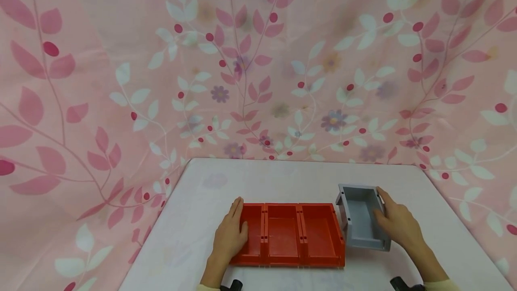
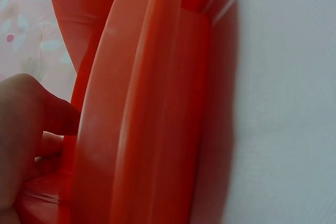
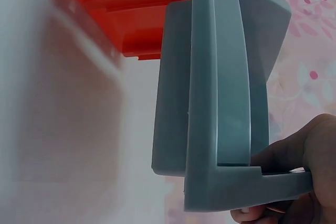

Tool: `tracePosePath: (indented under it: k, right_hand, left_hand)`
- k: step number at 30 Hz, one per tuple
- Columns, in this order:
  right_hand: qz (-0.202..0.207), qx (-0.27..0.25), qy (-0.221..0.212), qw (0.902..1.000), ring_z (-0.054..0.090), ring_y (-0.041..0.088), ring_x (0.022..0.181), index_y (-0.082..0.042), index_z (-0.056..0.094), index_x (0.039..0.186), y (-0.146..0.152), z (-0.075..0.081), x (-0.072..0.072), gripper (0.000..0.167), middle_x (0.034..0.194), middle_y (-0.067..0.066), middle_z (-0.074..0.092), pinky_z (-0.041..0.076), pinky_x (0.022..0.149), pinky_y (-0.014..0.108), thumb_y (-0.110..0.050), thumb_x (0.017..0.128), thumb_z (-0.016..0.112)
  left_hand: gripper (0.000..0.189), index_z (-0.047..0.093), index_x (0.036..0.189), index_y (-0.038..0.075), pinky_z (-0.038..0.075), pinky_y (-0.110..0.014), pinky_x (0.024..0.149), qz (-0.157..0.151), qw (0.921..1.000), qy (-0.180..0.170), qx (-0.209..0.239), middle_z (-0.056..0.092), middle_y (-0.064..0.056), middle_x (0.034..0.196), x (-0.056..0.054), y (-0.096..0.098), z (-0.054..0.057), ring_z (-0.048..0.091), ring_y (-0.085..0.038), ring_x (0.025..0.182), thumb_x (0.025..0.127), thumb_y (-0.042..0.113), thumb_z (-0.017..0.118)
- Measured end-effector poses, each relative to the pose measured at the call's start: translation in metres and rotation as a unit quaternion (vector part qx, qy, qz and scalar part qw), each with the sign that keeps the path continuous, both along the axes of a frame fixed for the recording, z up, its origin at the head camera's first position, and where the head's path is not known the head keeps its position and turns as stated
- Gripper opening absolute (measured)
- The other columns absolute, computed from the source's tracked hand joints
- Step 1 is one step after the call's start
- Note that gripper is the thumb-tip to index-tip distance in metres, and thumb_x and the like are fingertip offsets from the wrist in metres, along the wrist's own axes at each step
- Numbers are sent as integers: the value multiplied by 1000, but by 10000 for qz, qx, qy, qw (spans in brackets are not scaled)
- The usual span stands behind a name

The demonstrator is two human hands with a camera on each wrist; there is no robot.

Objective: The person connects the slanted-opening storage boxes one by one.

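Three red storage bins [image 1: 282, 239] stand joined side by side on the table. At their left end my left hand [image 1: 229, 236] grips the outer wall, thumb over the inside and fingers along the outside. A single grey storage bin [image 1: 362, 214] is at the right end of the red row, close against it and slightly tilted. My right hand [image 1: 400, 225] pinches the grey bin's right wall, with the thumb inside and the fingers outside. In the right wrist view the grey bin [image 3: 231, 93] hangs above the table beside the red bins [image 3: 142, 24].
The white-covered table [image 1: 258, 178] extends behind and to both sides of the bins. A pink floral cloth [image 1: 258, 80] hangs behind it and along the sides. Black wrist straps [image 1: 233, 285] show at the bottom edge.
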State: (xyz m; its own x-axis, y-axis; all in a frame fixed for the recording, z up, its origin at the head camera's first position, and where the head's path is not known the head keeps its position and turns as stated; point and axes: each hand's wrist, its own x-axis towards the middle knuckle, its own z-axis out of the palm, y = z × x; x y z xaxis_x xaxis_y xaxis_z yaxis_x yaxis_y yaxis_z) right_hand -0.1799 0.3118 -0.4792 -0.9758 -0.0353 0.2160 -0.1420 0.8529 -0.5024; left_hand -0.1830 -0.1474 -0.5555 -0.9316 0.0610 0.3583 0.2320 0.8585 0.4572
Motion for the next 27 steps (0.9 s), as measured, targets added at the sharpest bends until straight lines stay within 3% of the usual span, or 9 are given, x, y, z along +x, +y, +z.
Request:
tracePosePath:
  k: [14, 18, 21, 27]
  right_hand:
    - [-1, 102, 98, 9999, 37, 17, 53, 6, 43, 149, 2, -7, 8, 58, 62, 0, 36, 29, 44, 33, -7, 95, 60]
    - [18, 16, -27, 10000, 43, 19, 56, 7, 42, 149, 3, -5, 11, 59, 71, 9, 54, 33, 45, 34, -7, 95, 60]
    - [40, -47, -154, 9999, 46, 21, 58, 8, 41, 150, 2, -4, 11, 60, 77, 12, 60, 36, 46, 35, -7, 95, 60]
    - [78, 19, -155, 9998, 42, 20, 56, 6, 41, 151, 1, -6, 10, 61, 65, 4, 47, 32, 45, 34, -8, 95, 60]
  left_hand:
    - [70, 42, 159, 4, 58, -53, 89, 21, 9999, -125, 47, 41, -13, 162, 0, 2, 0, 62, -35, 121, 95, 16, 69]
    - [70, 42, 159, 4, 59, -53, 88, -6, 9999, -107, 79, 42, -13, 161, 0, 1, 1, 62, -35, 120, 96, 15, 69]
    - [69, 42, 159, 4, 60, -53, 85, -17, 9999, -63, 92, 42, -13, 161, 0, 0, 1, 63, -35, 117, 95, 14, 69]
    - [69, 42, 159, 4, 60, -52, 86, -22, 9999, -81, 99, 42, -13, 161, -1, -1, -1, 62, -35, 119, 95, 15, 68]
